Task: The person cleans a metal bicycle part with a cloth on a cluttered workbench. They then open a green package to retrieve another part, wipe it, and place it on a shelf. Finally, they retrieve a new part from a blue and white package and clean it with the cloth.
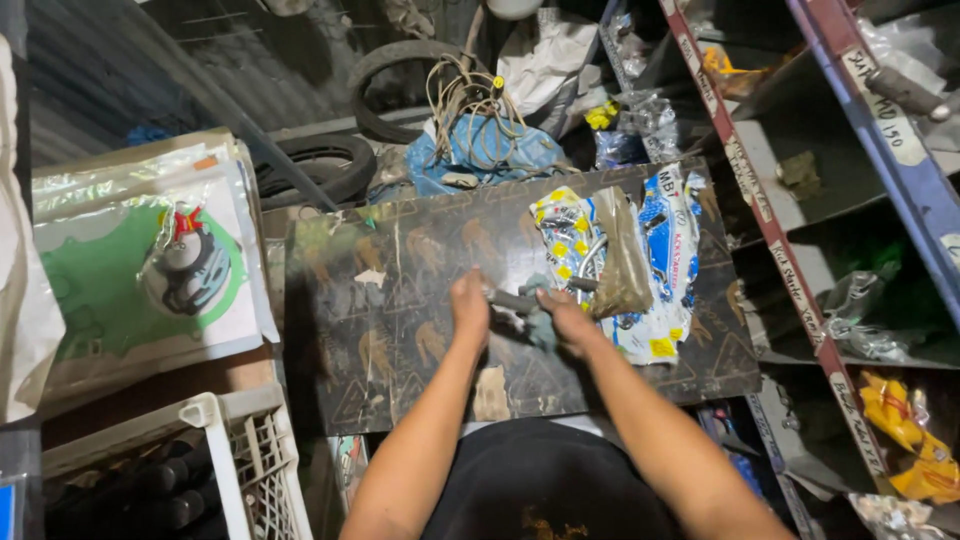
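Dark board: a worn, patterned panel [400, 330] serves as the worktop in a cluttered workshop.
Left hand: the left hand [470, 305] closes on one end of a small grey metal part [515, 300].
Right hand: the right hand [568, 318] grips the other end; what it clasps beneath looks like a greyish rag, though blur hides it.
Alongside: printed plastic packets [655, 260] lie just beside the right hand.
Left edge: a white crate [245, 450] sits well apart.

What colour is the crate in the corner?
White. The crate shows at bottom left in the head view, with dark bottles inside.
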